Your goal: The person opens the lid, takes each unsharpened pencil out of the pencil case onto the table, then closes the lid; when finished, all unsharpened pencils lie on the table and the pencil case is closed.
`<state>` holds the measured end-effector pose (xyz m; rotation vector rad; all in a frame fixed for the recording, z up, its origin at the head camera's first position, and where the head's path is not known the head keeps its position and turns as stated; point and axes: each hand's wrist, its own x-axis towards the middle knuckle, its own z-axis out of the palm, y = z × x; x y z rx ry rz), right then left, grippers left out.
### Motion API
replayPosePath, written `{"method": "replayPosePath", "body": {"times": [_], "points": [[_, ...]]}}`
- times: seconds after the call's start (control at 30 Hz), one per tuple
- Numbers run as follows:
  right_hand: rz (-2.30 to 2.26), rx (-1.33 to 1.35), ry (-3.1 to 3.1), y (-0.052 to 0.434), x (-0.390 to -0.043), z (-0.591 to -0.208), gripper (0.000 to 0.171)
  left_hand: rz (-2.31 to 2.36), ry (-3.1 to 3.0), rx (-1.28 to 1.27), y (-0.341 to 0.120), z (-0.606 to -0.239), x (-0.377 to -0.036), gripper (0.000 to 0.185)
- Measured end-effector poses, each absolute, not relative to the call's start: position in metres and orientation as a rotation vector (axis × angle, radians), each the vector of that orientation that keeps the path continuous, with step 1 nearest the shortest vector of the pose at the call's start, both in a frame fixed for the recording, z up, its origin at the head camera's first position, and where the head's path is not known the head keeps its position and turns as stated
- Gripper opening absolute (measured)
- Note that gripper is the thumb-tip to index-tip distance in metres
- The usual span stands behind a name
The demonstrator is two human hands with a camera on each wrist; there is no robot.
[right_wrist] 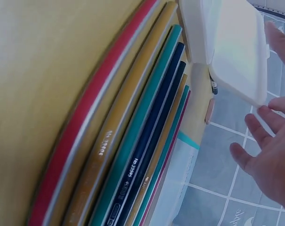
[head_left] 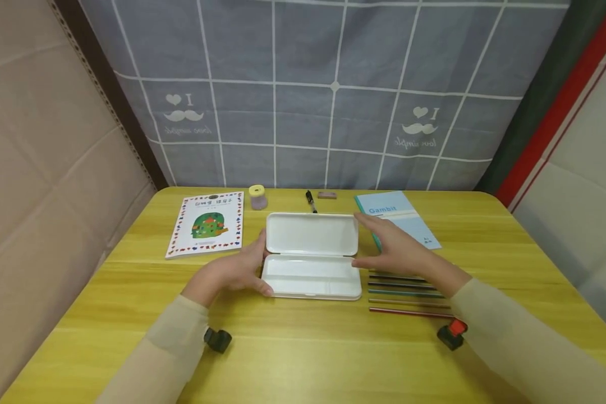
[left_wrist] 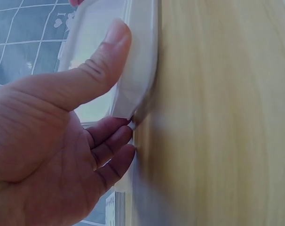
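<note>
An open white pencil case (head_left: 310, 278) lies on the table, its lid (head_left: 311, 234) tipped back behind the base and its inside bare. At the left end, my left hand (head_left: 236, 268) holds the case by its corner. In the left wrist view the thumb (left_wrist: 102, 63) lies along the front edge and the fingertips (left_wrist: 125, 134) tuck in at the end. My right hand (head_left: 396, 245) spreads around the right end, fingers by the lid and thumb by the base. Several pencils (head_left: 409, 292) lie side by side to the right, below my right wrist.
A picture-covered booklet (head_left: 209, 223) lies to the left. Behind the case are a yellow-topped container (head_left: 257, 197), a black pen (head_left: 310, 201) and a small eraser-like block (head_left: 326, 195). A light blue notebook (head_left: 399, 210) sits behind my right hand, and a grey curtain (head_left: 303, 112) hangs beyond the table.
</note>
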<state>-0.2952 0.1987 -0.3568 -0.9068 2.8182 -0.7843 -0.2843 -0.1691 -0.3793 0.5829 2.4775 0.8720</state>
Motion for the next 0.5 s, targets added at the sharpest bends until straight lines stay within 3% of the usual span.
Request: {"method": "replayPosePath", "body": {"times": [0.17, 0.3, 0.43, 0.5], "points": [[-0.914, -0.959, 2.833, 0.2, -0.288, -0.352, 0.092, 0.884, 2.484, 0.63, -0.172, -0.38, -0.284, 0.146], [-1.025, -1.036, 2.82, 0.201, -0.282, -0.348, 0.058, 0.903, 2.479, 0.656, -0.173, -0.381, -0.284, 0.135], [-1.09, -1.079, 2.763, 0.196, -0.277, -0.351, 0.022, 0.83, 2.483, 0.583, -0.175, -0.382, -0.283, 0.14], [-1.076, -1.079, 2.715, 0.193, -0.273, -0.355, 0.015, 0.777, 2.49, 0.554, -0.176, -0.383, -0.282, 0.145]]}}
